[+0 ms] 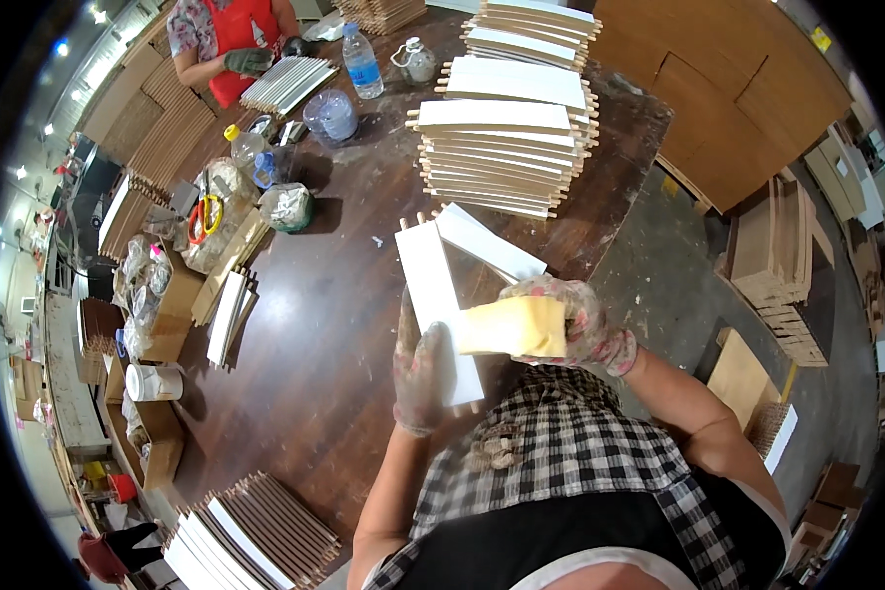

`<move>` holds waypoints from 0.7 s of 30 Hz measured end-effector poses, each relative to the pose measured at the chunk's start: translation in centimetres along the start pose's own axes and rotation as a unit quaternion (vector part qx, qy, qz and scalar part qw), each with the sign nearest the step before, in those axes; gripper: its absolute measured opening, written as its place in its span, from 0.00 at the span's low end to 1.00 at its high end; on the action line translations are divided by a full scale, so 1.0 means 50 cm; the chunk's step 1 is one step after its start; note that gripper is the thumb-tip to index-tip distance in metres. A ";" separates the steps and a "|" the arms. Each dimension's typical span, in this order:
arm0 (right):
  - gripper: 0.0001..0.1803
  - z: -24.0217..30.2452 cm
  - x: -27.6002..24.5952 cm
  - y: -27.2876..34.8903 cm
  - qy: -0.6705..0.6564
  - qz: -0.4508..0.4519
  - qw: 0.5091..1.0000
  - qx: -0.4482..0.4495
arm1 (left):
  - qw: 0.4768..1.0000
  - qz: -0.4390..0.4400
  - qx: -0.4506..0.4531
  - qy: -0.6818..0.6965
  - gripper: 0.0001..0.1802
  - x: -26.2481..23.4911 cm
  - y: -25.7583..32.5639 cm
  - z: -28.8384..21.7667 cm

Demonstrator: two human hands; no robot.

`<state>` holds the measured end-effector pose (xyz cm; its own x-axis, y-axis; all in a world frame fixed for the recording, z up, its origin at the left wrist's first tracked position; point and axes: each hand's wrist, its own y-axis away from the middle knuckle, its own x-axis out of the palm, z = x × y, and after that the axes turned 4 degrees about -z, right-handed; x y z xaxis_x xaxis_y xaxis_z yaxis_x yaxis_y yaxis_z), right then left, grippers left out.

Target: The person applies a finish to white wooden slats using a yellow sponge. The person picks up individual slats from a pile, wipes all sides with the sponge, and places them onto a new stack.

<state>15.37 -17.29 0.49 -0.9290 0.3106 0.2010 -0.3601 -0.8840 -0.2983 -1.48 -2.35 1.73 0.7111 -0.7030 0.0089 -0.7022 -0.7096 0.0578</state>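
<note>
Right over the dark wooden table (pixel 344 324), the gloved left hand (pixel 419 379) grips the near end of a white panel (pixel 437 295), fingers curled round its edge. Beside it, the gloved right hand (pixel 572 324) presses a yellow sanding block (pixel 513 326) on that panel. Farther along the table rises a stack of white panels (pixel 501 147), then a water bottle (pixel 362 61).

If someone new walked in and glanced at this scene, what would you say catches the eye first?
First, the gloved hands at centre: the left hand steadies a white board while the right hand presses a yellow sponge block on it. Behind them, a tall stack of white boards with wooden dowels stands on the dark table. At the far left corner, another person's gloved hand rests on more boards.
</note>
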 end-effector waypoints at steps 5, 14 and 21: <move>0.35 0.001 -0.022 -0.052 0.121 -0.045 0.986 -0.103 | 1.000 0.011 -0.007 -0.009 0.28 0.004 0.010 -0.025; 0.25 0.078 -0.043 -0.130 0.162 -0.216 0.963 0.010 | 0.996 0.029 0.042 -0.067 0.32 -0.013 0.011 -0.007; 0.40 -0.002 -0.028 -0.072 0.145 -0.074 0.984 -0.072 | 0.932 0.008 0.247 -0.267 0.24 -0.039 -0.023 0.036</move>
<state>17.94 -14.52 1.21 -0.8436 0.5368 -0.0173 -0.4813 -0.7699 -0.4190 -2.11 -0.23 -0.17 0.6743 -0.5443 -0.4991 -0.7368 -0.5416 -0.4048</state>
